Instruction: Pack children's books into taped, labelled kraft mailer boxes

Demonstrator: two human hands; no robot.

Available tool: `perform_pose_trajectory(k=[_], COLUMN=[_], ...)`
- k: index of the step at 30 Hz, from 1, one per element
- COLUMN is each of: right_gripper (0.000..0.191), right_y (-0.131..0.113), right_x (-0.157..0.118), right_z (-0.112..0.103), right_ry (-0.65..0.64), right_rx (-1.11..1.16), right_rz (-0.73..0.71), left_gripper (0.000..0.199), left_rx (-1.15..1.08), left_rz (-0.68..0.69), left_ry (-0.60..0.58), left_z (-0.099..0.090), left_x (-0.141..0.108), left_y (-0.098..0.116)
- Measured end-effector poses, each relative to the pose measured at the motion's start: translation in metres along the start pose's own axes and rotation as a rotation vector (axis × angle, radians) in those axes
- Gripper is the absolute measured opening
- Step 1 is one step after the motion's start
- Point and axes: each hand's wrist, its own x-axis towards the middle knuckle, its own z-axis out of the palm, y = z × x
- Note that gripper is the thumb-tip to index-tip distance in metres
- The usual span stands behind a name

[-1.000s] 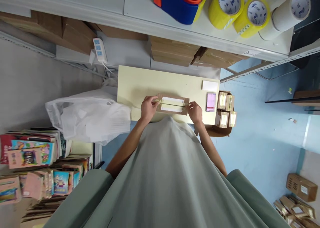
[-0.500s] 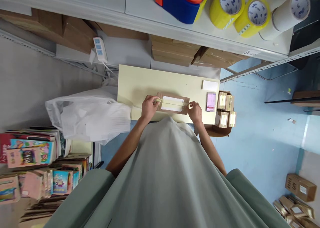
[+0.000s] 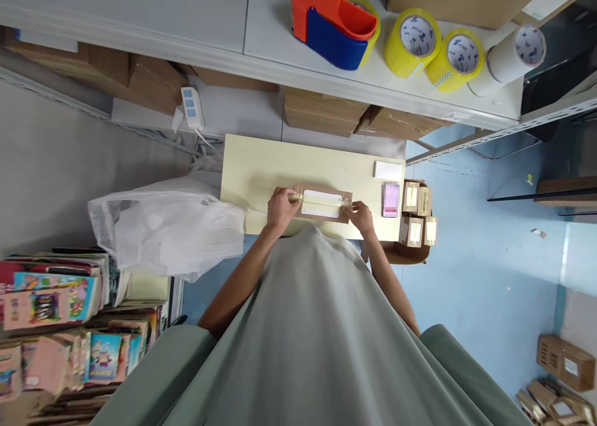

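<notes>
A flat brown cardboard parcel [image 3: 303,216] with a white label [image 3: 321,197] lies on the pale yellow table [image 3: 265,155], close to its front edge. Clear yellowish packing tape [image 3: 347,203] runs lengthwise over the label to both ends. My left hand [image 3: 281,209] is closed at the parcel's left end, its fingertips pinching the tape there. At the opposite end my right hand [image 3: 361,218] pinches the tape, fingers bent against the parcel. How far the tape wraps underneath is hidden.
A phone [image 3: 390,199] and a small white box [image 3: 389,170] lie at the table's right. Beside it, an open carton [image 3: 403,254] holds several small parcels. A white plastic bag [image 3: 163,227] stands left. Above, a shelf [image 3: 200,22] carries a tape dispenser [image 3: 333,31] and tape rolls [image 3: 413,43].
The whole view has shifted slightly, showing more of the shelf. My right hand's fingers have moved inward over the parcel's right end. My left hand stays at the left end.
</notes>
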Motion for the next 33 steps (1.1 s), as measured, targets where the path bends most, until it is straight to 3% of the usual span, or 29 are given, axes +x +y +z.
perform_pose_trajectory(k=[8, 16, 26, 33], right_gripper=[0.026, 0.026, 0.023, 0.020], right_y=[-0.019, -0.025, -0.035, -0.044], right_x=[0.006, 0.014, 0.025, 0.028], right_z=[-0.007, -0.027, -0.022, -0.026], right_ry=[-0.012, 0.007, 0.058, 0.025], right_rx=[-0.180, -0.154, -0.239, -0.269], right_rz=[-0.031, -0.089, -0.039, -0.030], left_gripper=[0.018, 0.021, 0.012, 0.014], left_rx=[-0.015, -0.063, -0.094, -0.088], left_rz=[-0.001, 0.014, 0.000, 0.001], left_ry=[-0.018, -0.011, -0.018, -0.014], left_z=[-0.005, -0.020, -0.007, -0.012], left_x=[0.007, 0.018, 0.019, 0.025], left_y=[0.004, 0.017, 0.009, 0.015])
